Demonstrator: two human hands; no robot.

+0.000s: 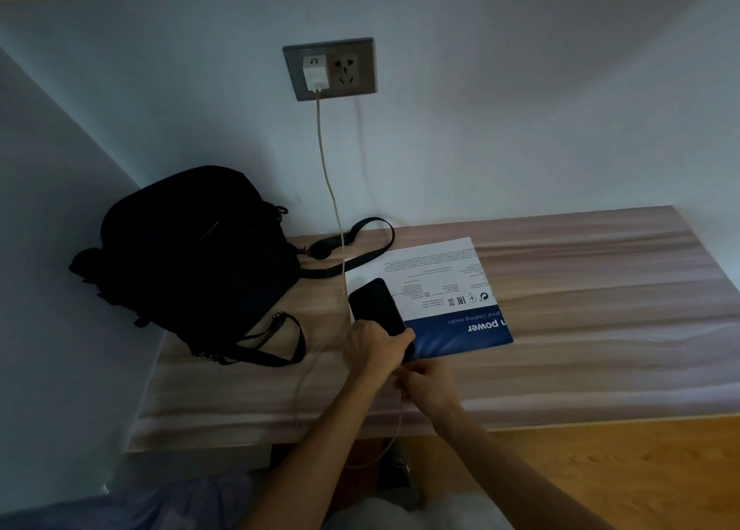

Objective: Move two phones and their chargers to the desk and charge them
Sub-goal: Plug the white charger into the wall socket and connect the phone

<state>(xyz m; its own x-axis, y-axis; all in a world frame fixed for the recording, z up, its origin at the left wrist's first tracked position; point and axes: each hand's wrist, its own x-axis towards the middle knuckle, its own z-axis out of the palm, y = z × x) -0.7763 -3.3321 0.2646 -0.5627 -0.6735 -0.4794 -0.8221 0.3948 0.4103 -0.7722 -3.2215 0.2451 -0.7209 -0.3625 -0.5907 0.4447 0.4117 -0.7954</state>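
A black phone lies on the wooden desk, partly over a white and blue sheet. My left hand grips the phone's near end. My right hand is just below it, fingers pinched on the end of a pale charging cable at the phone's bottom edge. The cable runs up the wall to a white charger plugged into the left side of a grey wall socket. The plug tip is hidden by my hands. Only one phone is in view.
A black backpack stands at the desk's left end against the wall, its straps spread over the desk. The white and blue printed sheet lies mid-desk. The socket's right outlet is free. A shelf edge runs overhead.
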